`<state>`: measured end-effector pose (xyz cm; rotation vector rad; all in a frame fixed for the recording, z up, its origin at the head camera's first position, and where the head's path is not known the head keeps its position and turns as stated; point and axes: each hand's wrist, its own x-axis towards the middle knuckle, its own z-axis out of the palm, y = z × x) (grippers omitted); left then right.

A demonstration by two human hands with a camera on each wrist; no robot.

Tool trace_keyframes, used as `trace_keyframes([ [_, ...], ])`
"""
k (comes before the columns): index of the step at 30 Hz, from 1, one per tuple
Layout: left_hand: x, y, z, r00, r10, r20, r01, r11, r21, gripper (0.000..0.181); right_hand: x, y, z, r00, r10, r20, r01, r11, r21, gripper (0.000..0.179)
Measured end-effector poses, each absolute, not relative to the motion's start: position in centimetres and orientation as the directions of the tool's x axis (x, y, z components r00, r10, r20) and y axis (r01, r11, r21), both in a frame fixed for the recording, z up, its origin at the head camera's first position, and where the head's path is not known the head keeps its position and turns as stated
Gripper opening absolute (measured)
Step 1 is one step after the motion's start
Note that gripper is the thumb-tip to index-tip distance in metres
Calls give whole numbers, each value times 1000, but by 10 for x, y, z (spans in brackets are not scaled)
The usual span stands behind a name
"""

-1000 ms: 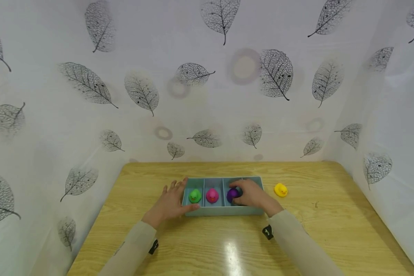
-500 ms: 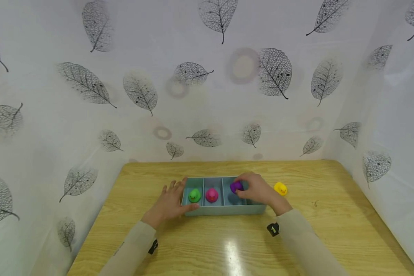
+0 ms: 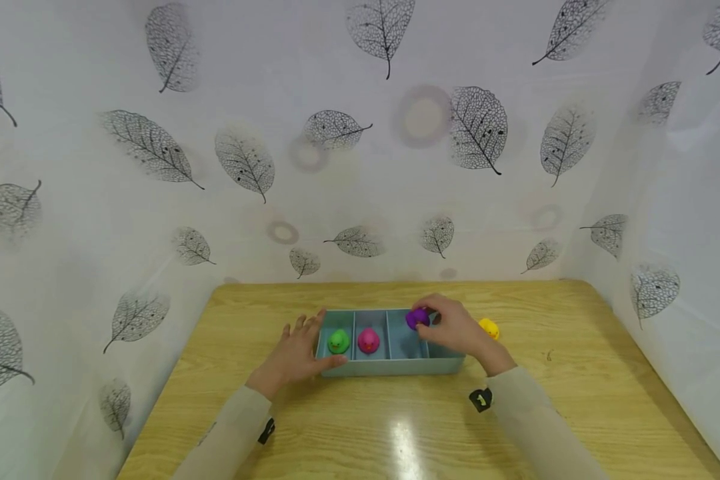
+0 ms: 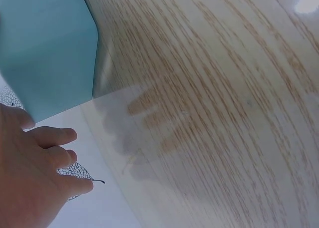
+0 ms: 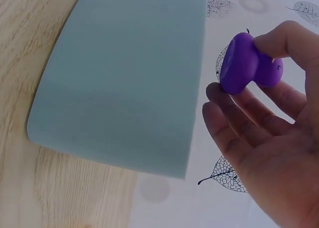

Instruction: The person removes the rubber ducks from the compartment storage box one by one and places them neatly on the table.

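Observation:
A grey-blue box (image 3: 390, 368) with a row of compartments stands on the table. My left hand (image 3: 291, 357) rests at its left end, thumb along the front rim and fingers spread; the left wrist view shows those fingers (image 4: 60, 157) extended beside the box. My right hand (image 3: 456, 327) pinches a purple rubber duck (image 3: 417, 319) between thumb and fingers, above the right part of the box. In the right wrist view the purple duck is tipped, its flat base facing the box. A green rubber duck (image 3: 339, 341) sits in the leftmost compartment, a pink rubber duck (image 3: 369, 341) in the one beside it.
A yellow rubber duck (image 3: 489, 328) lies on the wooden table (image 3: 348, 433) to the right of the box, partly hidden behind my right hand. A white cloth with leaf prints (image 3: 360, 241) hangs at the back and sides.
My right hand has lifted the purple duck out of the third compartment and moved it up and right. My left hand, the box, and the green and pink ducks have stayed put.

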<state>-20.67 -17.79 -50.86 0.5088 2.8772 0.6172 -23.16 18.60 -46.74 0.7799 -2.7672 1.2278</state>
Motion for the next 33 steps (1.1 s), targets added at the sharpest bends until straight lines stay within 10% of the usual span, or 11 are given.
trace_keyframes([
  [33, -205, -178, -507, -930, 353, -98, 283, 862, 421, 115, -235, 228, -469, -934, -264, 240, -346, 508, -789, 43],
])
